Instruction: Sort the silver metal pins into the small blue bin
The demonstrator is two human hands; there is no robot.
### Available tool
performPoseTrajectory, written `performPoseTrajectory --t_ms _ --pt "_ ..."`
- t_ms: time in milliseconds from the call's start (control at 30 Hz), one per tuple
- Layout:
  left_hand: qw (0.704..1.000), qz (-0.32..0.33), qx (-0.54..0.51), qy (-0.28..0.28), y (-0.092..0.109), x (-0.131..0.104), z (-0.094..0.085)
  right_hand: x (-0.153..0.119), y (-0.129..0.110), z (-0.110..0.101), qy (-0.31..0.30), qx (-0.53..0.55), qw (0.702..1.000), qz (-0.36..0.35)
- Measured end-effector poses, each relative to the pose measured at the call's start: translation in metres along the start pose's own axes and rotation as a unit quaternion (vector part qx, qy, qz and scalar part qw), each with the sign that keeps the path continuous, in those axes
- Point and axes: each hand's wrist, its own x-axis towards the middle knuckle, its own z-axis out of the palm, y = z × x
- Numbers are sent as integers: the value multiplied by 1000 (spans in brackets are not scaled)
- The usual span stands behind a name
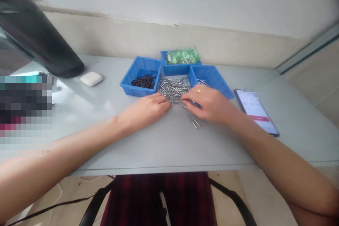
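A pile of thin silver metal pieces [173, 87] lies on the grey table between blue bins. At its lower left edge rests my left hand [155, 107], palm down, fingers bent together; anything under the fingertips is hidden. My right hand [209, 102], with a ring, is closed at the pile's right edge, thumb and fingertips drawn in around something too small to make out. A few silver pieces [194, 120] lie apart, below the right hand. The left bin [129, 89] holds dark screw-like pieces. Some silver pieces show inside the right bin [219, 77], partly covered by my right hand.
Behind the pile, a third blue bin [182, 68] holds green-tinted plastic packets. A lit phone [256, 111] lies at the right. On the left are a white case [91, 78] and a large dark bottle [42, 39]. A wall runs along the table's back.
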Motion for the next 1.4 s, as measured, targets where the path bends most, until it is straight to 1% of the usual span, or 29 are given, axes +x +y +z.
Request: performPoseTrajectory --t_ms 133,233,333,467,567,633,733,867,933,1000,1100,1233,1400 --pt "1000 -8 14 25 3 1 -3 0 -1 0 -11 3 1000 1" --pt "998 -12 11 54 6 2 -5 1 -1 0 -15 1 1000 0" --pt "994 -25 -32 104 8 3 -8 0 -2 -1 -14 1 1000 4" --pt "979 -33 -102 174 12 4 -13 -1 -2 0 2 3 1000 -3" --pt "970 -41 -129 202 16 5 -16 -1 -1 1 -6 6 1000 -15" --pt "968 -50 -140 200 17 5 -18 -1 0 0 -17 7 1000 -20" --pt "969 -73 -149 182 16 5 -17 0 0 -1 -28 -7 999 -17" --pt "970 -111 -157 150 14 5 -13 1 -1 -2 -9 -14 999 -32" --pt "974 -103 -154 127 13 5 -10 0 -2 -2 2 -8 999 -37" --pt "980 -82 -147 106 12 4 -9 0 -3 -3 4 -6 999 -38" --pt "985 -63 -128 98 12 3 -10 0 -3 -3 0 -1 999 -34" --pt "987 -67 -103 102 13 4 -11 -1 -3 -3 -1 3 999 -35" --pt "991 -76 -82 72 13 3 -10 -2 -3 -2 -12 -1 999 -33"
